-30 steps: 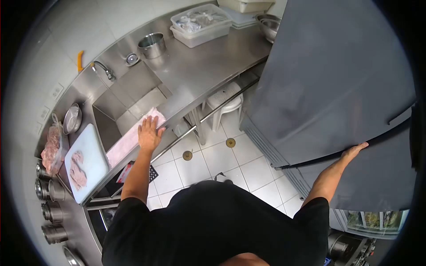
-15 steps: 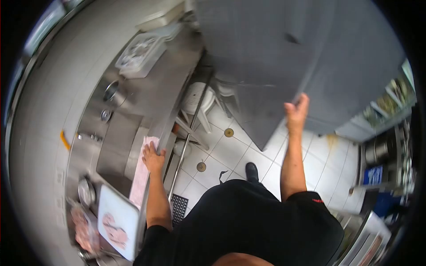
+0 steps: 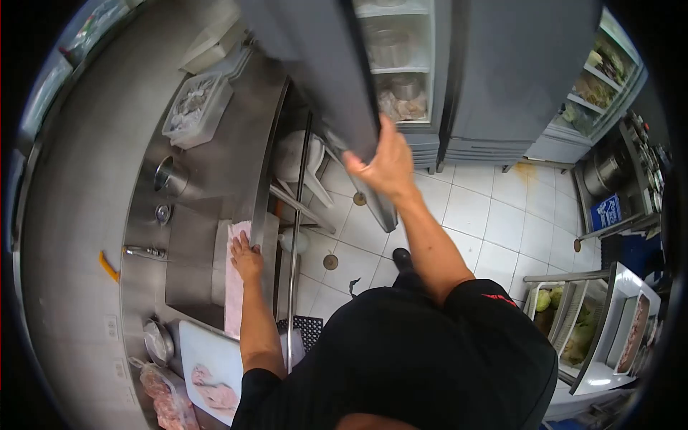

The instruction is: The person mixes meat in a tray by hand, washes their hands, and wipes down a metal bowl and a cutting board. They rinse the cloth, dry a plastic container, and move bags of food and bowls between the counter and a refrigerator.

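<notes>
Grey fridge door point(image 3: 335, 79) is seen standing open at upper ctr., w/ its free edge taken btwn thumb & fingers of R hand point(image 3: 390, 159). Door edge is thus grasped; how tightly can't be told. Past the door, white fridge shelves point(image 3: 400, 70) are exposed, w/ 2 metal pots visible, the lower 1 set by pale items.

L hand point(image 3: 246, 259) is laid on pink cloth point(image 3: 235, 304), fingers spread, nothing clasped, i.e. grip released. Cloth is stretched lengthwise along front edge of the steel sink point(image 3: 190, 251). Faucet point(image 3: 147, 252) is mounted on sink's wall side.

On steel counter point(image 3: 229, 158), a metal pot point(image 3: 170, 177) & a plastic tub point(image 3: 196, 115) of wrapped items are placed. At sink's other end, a white cutting board point(image 3: 192, 342) is set, w/ raw meat point(image 3: 215, 393) on it; just beside: a metal bowl point(image 3: 158, 340) & meat in clear plastic point(image 3: 166, 398).

Under the counter, a white stool point(image 3: 292, 156) is partly hidden. Black shirt point(image 3: 401, 351) is worn; 1 dark boot point(image 3: 403, 259) is seen on white floor tiles point(image 3: 466, 211). At far R, greens point(image 3: 580, 333) are kept in an open unit.
</notes>
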`<state>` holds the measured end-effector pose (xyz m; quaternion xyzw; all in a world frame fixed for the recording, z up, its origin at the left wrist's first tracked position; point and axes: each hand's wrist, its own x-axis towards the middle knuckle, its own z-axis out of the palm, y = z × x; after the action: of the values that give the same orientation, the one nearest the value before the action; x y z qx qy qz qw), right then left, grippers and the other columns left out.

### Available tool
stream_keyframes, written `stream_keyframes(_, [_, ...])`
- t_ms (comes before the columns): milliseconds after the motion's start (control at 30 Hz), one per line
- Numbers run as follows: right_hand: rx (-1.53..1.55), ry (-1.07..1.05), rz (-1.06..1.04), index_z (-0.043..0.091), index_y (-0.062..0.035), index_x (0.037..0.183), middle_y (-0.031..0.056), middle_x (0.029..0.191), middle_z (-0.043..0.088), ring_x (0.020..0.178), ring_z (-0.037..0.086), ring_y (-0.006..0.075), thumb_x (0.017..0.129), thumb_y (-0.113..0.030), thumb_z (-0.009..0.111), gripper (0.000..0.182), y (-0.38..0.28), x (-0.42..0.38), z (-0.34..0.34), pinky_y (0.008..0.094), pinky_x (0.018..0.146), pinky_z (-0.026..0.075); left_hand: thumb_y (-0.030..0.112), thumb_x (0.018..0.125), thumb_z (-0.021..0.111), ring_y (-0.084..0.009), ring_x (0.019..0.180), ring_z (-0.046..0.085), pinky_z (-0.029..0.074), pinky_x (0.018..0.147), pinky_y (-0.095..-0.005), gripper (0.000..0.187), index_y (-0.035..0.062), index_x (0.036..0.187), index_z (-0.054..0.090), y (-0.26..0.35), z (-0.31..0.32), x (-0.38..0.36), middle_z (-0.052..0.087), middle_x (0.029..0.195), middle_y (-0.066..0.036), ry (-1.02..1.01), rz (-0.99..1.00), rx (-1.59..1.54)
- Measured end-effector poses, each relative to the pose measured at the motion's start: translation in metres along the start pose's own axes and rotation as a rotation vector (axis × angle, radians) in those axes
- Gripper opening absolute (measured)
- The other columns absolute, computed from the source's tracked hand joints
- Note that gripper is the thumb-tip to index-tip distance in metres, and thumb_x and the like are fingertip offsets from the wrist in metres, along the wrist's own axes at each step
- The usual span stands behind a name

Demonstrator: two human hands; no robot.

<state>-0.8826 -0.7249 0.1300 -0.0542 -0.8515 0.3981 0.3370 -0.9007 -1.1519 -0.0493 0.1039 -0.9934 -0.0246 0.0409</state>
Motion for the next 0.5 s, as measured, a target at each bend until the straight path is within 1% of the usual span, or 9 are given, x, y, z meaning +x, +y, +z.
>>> stream_keyframes(33, [-0.045,-0.040,0.072,0.037,0.0053,0.131,0.0235,0.120,0.055,0.107,0.056,0.0404,0.065,-0.035,0.080,0.088,0.003,0.005,-0.007,0.0450,0.092,0.045,0.027,0.087,0.059,-0.0362,0.139,0.026,0.026,0.108,-0.0562,0.069,0.0222,0.148,0.028,-0.002,0.004,0.002,0.028,0.152,-0.015,-0.001,0.015,-0.006])
stream_keyframes(67, [-0.023,0.054,-0.013,0.039,0.0053,0.131,0.0231,0.118,0.056,0.107,0.057,0.0384,0.067,-0.038,0.079,0.087,0.030,0.011,-0.003,0.0435,0.092,0.045,0.027,0.087,0.059,-0.0362,0.139,0.026,0.026,0.108,-0.0560,0.068,0.0222,0.148,0.028,-0.009,0.005,0.003,0.028,0.152,-0.015,0.003,0.010,-0.011])
stream_keyframes(133, [0.057,0.034,0.089,0.040,0.0047,0.133,0.0250,0.125,0.054,0.115,0.055,0.0349,0.070,-0.037,0.079,0.085,0.038,0.028,-0.025,0.0395,0.096,0.043,0.027,0.088,0.058,-0.0363,0.140,0.026,0.025,0.109,-0.0556,0.067,0.0216,0.148,0.029,-0.008,0.005,-0.002,0.028,0.152,-0.015,0.026,0.007,-0.052])
stream_keyframes(167, [-0.028,0.087,0.094,0.034,0.0078,0.138,0.0281,0.136,0.045,0.127,0.045,0.0380,0.070,-0.039,0.078,0.093,0.058,0.033,-0.027,0.0403,0.105,0.037,0.027,0.088,0.058,-0.0364,0.140,0.025,0.023,0.110,-0.0555,0.067,0.0212,0.148,0.029,-0.005,0.000,-0.005,0.027,0.152,-0.015,0.024,0.003,-0.056])
stream_keyframes(233, [0.052,0.148,0.063,0.031,0.0094,0.140,0.0262,0.142,0.039,0.133,0.038,0.0325,0.078,-0.035,0.075,0.088,0.101,0.057,-0.032,0.0375,0.109,0.031,0.026,0.088,0.059,-0.0368,0.140,0.024,0.022,0.111,-0.0555,0.068,0.0205,0.148,0.029,0.002,-0.010,-0.013,0.026,0.153,-0.016,0.012,-0.034,-0.056])
stream_keyframes(300, [0.199,0.103,0.110,0.029,0.0102,0.141,0.0243,0.143,0.038,0.133,0.036,0.0289,0.084,-0.035,0.071,0.084,0.131,0.082,-0.042,0.0354,0.110,0.027,0.026,0.087,0.059,-0.0373,0.140,0.024,0.021,0.111,-0.0555,0.068,0.0200,0.148,0.028,0.009,-0.017,-0.010,0.026,0.153,-0.016,0.001,-0.063,-0.060])
stream_keyframes(367, [0.148,0.193,0.055,0.030,0.0110,0.139,0.0215,0.138,0.043,0.128,0.040,0.0264,0.087,-0.038,0.068,0.081,0.166,0.107,-0.040,0.0340,0.109,0.027,0.033,0.090,0.056,-0.0380,0.141,0.021,0.020,0.111,-0.0565,0.066,0.0197,0.148,0.028,0.011,-0.022,-0.007,0.020,0.155,-0.015,-0.080,-0.119,-0.051])
stream_keyframes(400, [0.179,0.136,0.084,0.024,0.0106,0.143,0.0230,0.144,0.037,0.133,0.036,0.0271,0.087,-0.039,0.068,0.087,0.168,0.115,-0.043,0.0330,0.110,0.026,0.037,0.091,0.054,-0.0383,0.142,0.019,0.020,0.111,-0.0570,0.066,0.0196,0.148,0.027,0.016,-0.026,-0.005,0.018,0.156,-0.015,-0.124,-0.137,-0.049])
stream_keyframes(500, [0.163,0.252,0.127,0.036,0.0097,0.136,0.0188,0.134,0.046,0.120,0.047,0.0258,0.087,-0.038,0.069,0.076,0.176,0.148,-0.039,0.0338,0.105,0.033,0.053,0.092,0.045,-0.0369,0.136,0.034,0.029,0.108,-0.0524,0.065,0.0165,0.145,0.035,0.039,-0.068,0.007,0.034,0.148,-0.019,-0.244,-0.229,-0.044])
